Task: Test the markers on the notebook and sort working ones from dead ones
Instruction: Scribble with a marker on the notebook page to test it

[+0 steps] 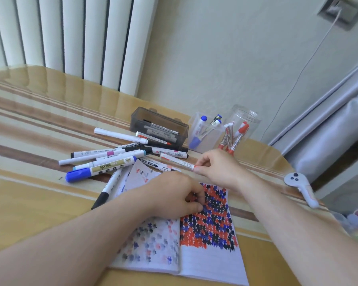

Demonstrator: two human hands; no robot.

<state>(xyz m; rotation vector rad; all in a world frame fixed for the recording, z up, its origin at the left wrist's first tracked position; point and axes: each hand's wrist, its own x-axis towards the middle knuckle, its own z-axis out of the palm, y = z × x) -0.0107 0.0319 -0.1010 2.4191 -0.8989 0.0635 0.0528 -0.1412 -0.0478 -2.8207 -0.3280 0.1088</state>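
An open notebook [211, 259] lies in front of me, its right page covered in red, blue and black scribbles. My left hand [174, 195] rests on the notebook with curled fingers; whether it holds something is hidden. My right hand [217, 168] pinches the red end of a white marker [177, 161] lying just beyond the notebook. A pile of several markers [112, 157] lies to the left of it. A big blue-capped marker [87, 172] sits at the pile's near edge.
A smoky grey box [159, 124] holding markers stands behind the pile. Beside it stand a clear square cup [205, 133] with blue markers and a clear round jar [242, 124] with red markers. A white controller [302, 186] lies at the right table edge.
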